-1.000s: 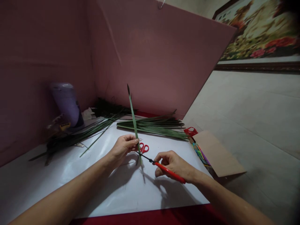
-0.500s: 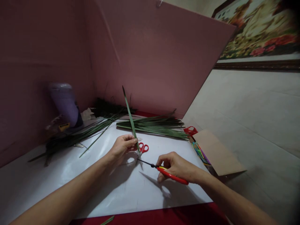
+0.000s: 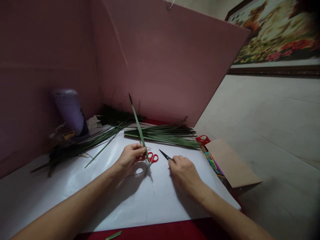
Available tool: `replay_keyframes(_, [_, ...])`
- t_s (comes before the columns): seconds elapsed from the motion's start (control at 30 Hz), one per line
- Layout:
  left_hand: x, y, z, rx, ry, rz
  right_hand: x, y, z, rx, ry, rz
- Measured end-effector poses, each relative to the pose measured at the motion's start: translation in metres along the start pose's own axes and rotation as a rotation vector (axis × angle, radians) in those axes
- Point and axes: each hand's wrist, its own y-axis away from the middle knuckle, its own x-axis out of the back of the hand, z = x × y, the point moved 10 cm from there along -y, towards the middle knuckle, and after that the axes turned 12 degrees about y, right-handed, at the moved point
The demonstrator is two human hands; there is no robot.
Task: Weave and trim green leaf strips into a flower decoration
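Left grip: thumb and fingertips of the left hand [image 3: 133,154] pinched together on the lower end of a leaf strip [image 3: 139,128], which leans up and leftward over mid-desk [image 3: 140,213]. Right grip: the right hand [image 3: 186,171] curls palm-down over the handles of dark-bladed scissors [image 3: 165,154], blades together, toward the desk's right edge; cannot tell whether the fingers are tight or loose.

Sweep, left to right. Far left corner: purple container [image 3: 71,106], with a loose leaf bundle [image 3: 96,143] slanting past it. Beyond the near edge, on red: a green offcut [image 3: 114,235]. Centre: red-handled scissors [image 3: 157,158], just behind the strip's lower tip. Toward the far edge: second leaf bundle [image 3: 165,135]. Right edge: open box [image 3: 233,166].

Step, as I judge it: a pause from trimming, strip in hand, cutter clear of it. Next move seems to call for the scissors laid flat, right fingers free, left pinch steady.
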Motion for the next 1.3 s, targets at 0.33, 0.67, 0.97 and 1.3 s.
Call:
replay_keyframes(0.33, [0.003,-0.003,0.002,-0.020,-0.009,0.004,0.058,0.057,-0.188,0.411,-0.201,0.752])
replay_keyframes(0.67, [0.002,-0.002,0.001,-0.023,-0.024,-0.008,0.063,0.068,-0.190,0.520,0.003,0.633])
replay_keyframes(0.97, [0.002,0.000,0.001,-0.019,-0.016,-0.002,0.037,0.052,-0.197,0.399,-0.001,0.394])
replay_keyframes(1.3, [0.002,0.000,0.001,-0.027,-0.020,0.000,0.046,0.040,-0.195,0.677,-0.104,0.245])
